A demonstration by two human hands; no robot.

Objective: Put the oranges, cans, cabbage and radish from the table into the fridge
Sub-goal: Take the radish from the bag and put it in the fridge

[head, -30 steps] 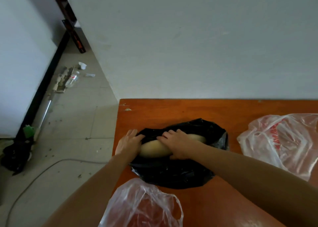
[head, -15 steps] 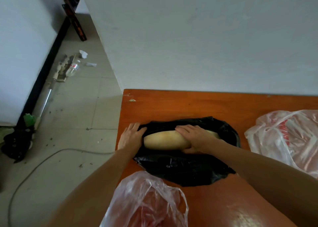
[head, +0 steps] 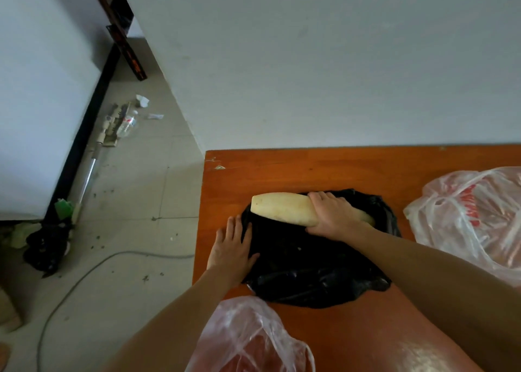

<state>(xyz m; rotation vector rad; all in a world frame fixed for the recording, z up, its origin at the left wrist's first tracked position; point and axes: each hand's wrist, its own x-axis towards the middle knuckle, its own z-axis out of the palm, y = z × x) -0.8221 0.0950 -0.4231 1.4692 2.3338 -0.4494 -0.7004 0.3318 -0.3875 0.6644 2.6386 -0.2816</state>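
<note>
Room (head view): grey tiled floor (head: 127,202) on the left, littered, with a loose cable (head: 84,270); pale wall (head: 310,61) behind.
Surface: orange wooden table (head: 352,168), far edge against the wall.
Radish: long white radish (head: 277,208) lying across the mouth of a black bag (head: 310,264) mid-table; the blunt left end is clear of the plastic, the right end inside it.
Right hand: right hand (head: 334,216) wrapped over the radish's middle, fingers curled round it.
Left hand: left hand (head: 232,247) flat, fingers straight, pressing the bag's left edge to the table; the hands are apart.
Other bags: clear bag (head: 465,216) at right, pink-tinted bag (head: 253,340) near; contents unclear.
Step, judged: drawing the radish out of its bag.
Next move, judged: slide it leftward fully free while the bag is pinned, then lift and carry it; the fridge cannot be picked out for certain.
</note>
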